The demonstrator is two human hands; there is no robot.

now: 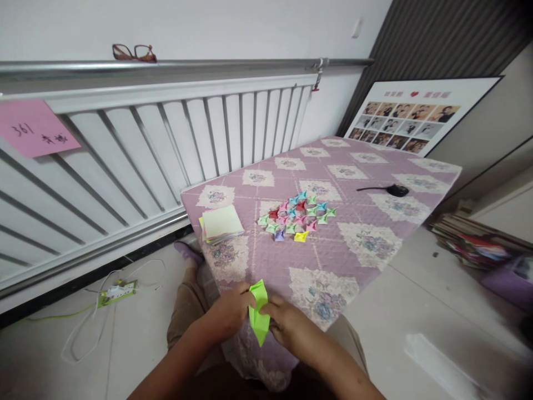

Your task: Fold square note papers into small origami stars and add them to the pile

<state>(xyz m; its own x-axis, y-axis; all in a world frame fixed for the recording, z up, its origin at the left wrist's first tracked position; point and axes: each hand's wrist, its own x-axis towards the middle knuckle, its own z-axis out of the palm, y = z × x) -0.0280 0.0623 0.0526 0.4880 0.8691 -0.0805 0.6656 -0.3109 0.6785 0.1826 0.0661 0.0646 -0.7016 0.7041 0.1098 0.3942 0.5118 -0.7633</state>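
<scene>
A bright green piece of folded paper (260, 316), long with a pointed lower end, is held over the near edge of the table. My left hand (235, 305) pinches its left side near the top. On the other side, my right hand (285, 322) grips the right edge with thumb and fingers. Several small folded paper figures (300, 220) in blue, green, pink, red, purple and yellow stand in rows farther back. To their left lies a stack of square paper sheets (224, 223), pale yellow on top.
A purple floral tablecloth (287, 258) covers the table, which stands beside a white radiator (216, 130). Toward the right lies a black object with a thin handle or cord (397, 190). A power strip (119, 291) with cables is on the floor at left. Glasses (134, 53) rest on the pipe.
</scene>
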